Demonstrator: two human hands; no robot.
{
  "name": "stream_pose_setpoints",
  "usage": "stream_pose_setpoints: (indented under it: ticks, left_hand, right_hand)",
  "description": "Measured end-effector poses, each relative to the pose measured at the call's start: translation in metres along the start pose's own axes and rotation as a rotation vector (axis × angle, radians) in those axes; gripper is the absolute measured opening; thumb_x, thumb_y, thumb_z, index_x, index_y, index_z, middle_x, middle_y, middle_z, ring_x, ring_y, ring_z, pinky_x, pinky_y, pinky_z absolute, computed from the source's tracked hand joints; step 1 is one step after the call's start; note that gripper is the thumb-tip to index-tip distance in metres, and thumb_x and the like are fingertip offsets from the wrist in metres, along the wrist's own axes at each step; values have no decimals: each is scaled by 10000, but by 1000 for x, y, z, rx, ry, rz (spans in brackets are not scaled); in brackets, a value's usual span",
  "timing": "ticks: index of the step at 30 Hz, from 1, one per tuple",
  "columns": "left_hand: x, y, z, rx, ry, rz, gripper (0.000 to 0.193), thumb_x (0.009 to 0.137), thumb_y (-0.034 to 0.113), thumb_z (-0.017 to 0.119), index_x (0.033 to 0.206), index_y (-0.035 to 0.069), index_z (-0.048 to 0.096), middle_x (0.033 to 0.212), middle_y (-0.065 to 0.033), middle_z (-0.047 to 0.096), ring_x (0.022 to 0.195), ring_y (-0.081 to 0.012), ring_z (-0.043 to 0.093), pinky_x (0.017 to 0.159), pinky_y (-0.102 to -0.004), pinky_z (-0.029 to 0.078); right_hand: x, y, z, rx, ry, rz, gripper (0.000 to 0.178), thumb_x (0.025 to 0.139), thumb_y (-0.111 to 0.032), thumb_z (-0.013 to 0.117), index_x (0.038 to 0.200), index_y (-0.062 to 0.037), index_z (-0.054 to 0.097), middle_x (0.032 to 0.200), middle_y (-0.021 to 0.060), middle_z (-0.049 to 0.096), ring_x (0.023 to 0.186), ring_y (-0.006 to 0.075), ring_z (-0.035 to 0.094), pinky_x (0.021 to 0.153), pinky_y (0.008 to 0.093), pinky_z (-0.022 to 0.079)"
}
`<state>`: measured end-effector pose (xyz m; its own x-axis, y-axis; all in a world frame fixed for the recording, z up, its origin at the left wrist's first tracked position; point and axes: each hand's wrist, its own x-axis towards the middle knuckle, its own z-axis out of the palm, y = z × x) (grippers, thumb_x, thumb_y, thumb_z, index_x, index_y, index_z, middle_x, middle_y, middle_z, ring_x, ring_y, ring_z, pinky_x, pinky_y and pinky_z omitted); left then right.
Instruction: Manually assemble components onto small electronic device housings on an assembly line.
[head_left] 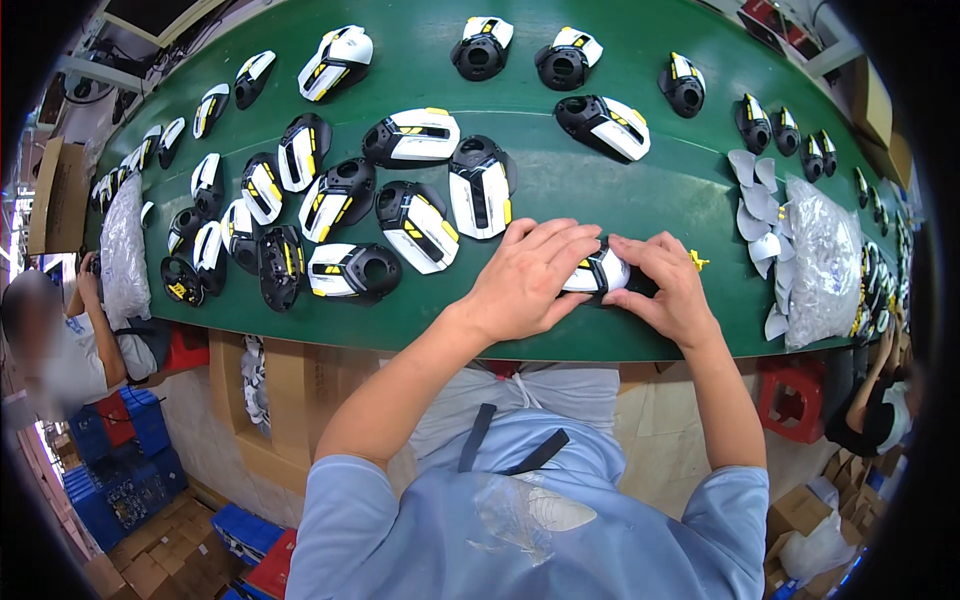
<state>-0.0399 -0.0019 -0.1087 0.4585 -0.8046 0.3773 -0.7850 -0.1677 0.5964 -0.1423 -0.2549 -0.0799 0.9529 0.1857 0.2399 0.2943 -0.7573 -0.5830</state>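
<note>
A white, black and yellow plastic shell lies on the green table close to its front edge, between my two hands. My left hand covers its left part, with fingers laid together over the top and the thumb along the near side. Around its white right end, my right hand grips with thumb and forefinger. Much of the shell is hidden under my fingers. Just beyond my right hand sits a small yellow plastic piece.
Several similar shells are spread over the green table, left and far. To the right are stacked white curved panels and a clear plastic bag. Another bag lies left. People sit at both ends; a red stool stands right.
</note>
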Motion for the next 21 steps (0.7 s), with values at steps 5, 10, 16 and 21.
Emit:
stream_pose_setpoints:
  ticks: [5, 10, 16, 21]
  left_hand:
    - [-3, 1, 3, -16, -11, -13, 691, 867, 212, 863, 1477, 68, 572, 1557, -110, 623, 1425, -345, 591, 1114, -519, 427]
    - [1, 8, 2, 3, -103, -34, 718, 891, 273, 868, 1501, 65, 552, 1552, -114, 610, 1449, -348, 568, 1124, -530, 408]
    - [8, 6, 4, -16, -65, -51, 740, 922, 368, 846, 1518, 58, 538, 1485, -162, 625, 1421, -358, 581, 1115, -541, 380]
    - [8, 4, 4, 50, -52, -44, 737, 930, 339, 807, 1542, 52, 514, 1484, -200, 624, 1399, -389, 588, 1124, -534, 378]
  right_hand:
    - [-5, 4, -4, 29, -20, 6, 584, 785, -243, 967, 1305, -61, 773, 1269, 91, 816, 943, 295, 695, 892, 404, 546]
    - [-3, -2, -11, 35, -57, 33, 497, 800, -229, 954, 1234, -54, 785, 1213, 91, 824, 949, 304, 711, 887, 404, 543]
    - [-2, 2, -3, -33, -29, 0, 487, 818, -266, 930, 1228, -58, 769, 1164, 93, 799, 985, 310, 688, 859, 426, 531]
    - [7, -17, -10, -208, -115, 43, 492, 836, -301, 915, 1243, -66, 771, 1134, 82, 790, 1021, 303, 689, 869, 427, 545]
